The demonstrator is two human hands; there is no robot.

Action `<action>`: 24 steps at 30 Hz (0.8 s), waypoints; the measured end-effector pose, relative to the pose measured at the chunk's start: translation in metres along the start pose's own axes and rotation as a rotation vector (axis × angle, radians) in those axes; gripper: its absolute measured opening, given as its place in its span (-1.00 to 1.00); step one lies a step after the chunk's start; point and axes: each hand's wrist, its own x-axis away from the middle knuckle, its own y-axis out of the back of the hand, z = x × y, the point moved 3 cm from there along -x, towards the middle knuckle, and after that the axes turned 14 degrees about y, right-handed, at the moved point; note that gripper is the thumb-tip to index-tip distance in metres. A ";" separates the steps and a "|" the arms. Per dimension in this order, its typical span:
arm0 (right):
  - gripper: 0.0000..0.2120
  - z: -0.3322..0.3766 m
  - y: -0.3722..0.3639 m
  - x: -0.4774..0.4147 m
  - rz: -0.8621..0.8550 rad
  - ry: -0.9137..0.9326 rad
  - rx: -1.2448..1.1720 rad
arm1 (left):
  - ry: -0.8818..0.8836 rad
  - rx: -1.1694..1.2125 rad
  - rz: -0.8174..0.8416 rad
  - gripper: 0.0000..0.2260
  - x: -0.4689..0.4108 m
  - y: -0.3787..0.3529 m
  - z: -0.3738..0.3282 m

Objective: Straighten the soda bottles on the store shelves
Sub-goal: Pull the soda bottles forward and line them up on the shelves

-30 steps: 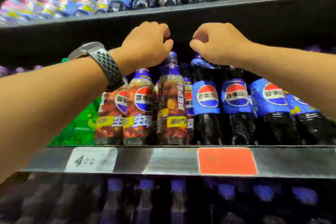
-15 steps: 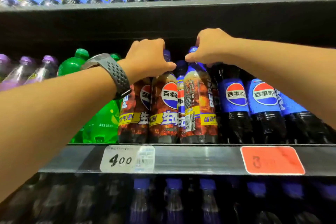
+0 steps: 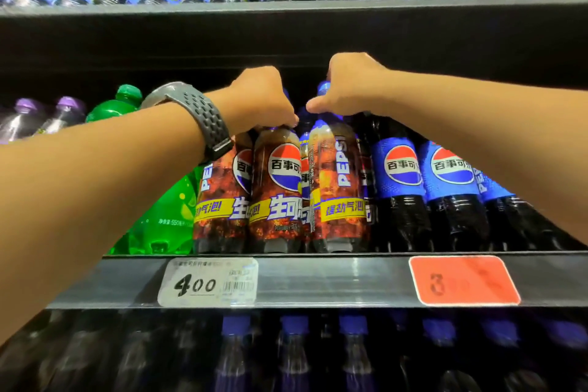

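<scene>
Aligning labels: my left grip holds one brown bottle; my right grip, at 3 o'clock, holds its neighbour, which I judge needs turning logo-forward.

— What's written on the white tag on the shelf edge?
— "400" by hand, with a barcode beside it. The red tag to its right shows a faint "3"; the rest is unreadable.
— And the bottles?
— The brown-labelled bottle has the Pepsi globe with "百事可". The turned bottle just right of it reads "PEPSI" up its side and "强劲气泡" on a yellow band.
— Further right?
— The blue-labelled bottles show "百事可" too. The green bottle on the left says "550" in small print.
</scene>
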 end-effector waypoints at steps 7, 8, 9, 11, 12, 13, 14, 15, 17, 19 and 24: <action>-0.80 -0.005 0.007 0.007 0.098 0.027 -0.199 | 0.065 0.208 0.160 -0.54 0.005 0.008 -0.006; -0.72 -0.004 0.005 0.008 0.076 0.028 -0.125 | 0.053 0.180 0.127 -0.54 0.007 0.008 -0.006; -0.67 -0.001 0.004 0.008 0.051 0.028 -0.061 | 0.035 0.134 0.084 -0.51 0.008 0.008 -0.006; -0.72 0.001 0.003 0.006 0.049 0.035 -0.042 | 0.010 0.085 0.023 -0.50 0.009 0.007 -0.006; -0.78 0.001 0.004 0.005 0.069 0.023 -0.071 | 0.009 0.084 0.021 -0.51 0.010 0.007 -0.006; -0.83 0.000 0.005 0.004 0.091 -0.001 -0.103 | 0.020 0.094 0.037 -0.52 0.009 0.007 -0.006; -0.84 -0.001 0.006 0.004 0.111 -0.013 -0.120 | 0.039 0.113 0.066 -0.52 0.009 0.007 -0.005; -0.82 -0.001 0.006 0.005 0.121 -0.005 -0.106 | 0.058 0.150 0.105 -0.52 0.008 0.006 -0.006; -0.67 0.003 0.005 0.008 0.110 0.033 -0.037 | 0.078 0.229 0.151 -0.51 0.008 0.006 -0.005; -0.56 0.003 0.003 0.009 0.066 0.036 -0.027 | 0.068 0.212 0.120 -0.45 0.009 0.006 -0.004; -0.66 0.001 0.004 0.006 0.097 0.018 -0.083 | 0.017 0.112 -0.008 -0.41 0.011 0.007 -0.004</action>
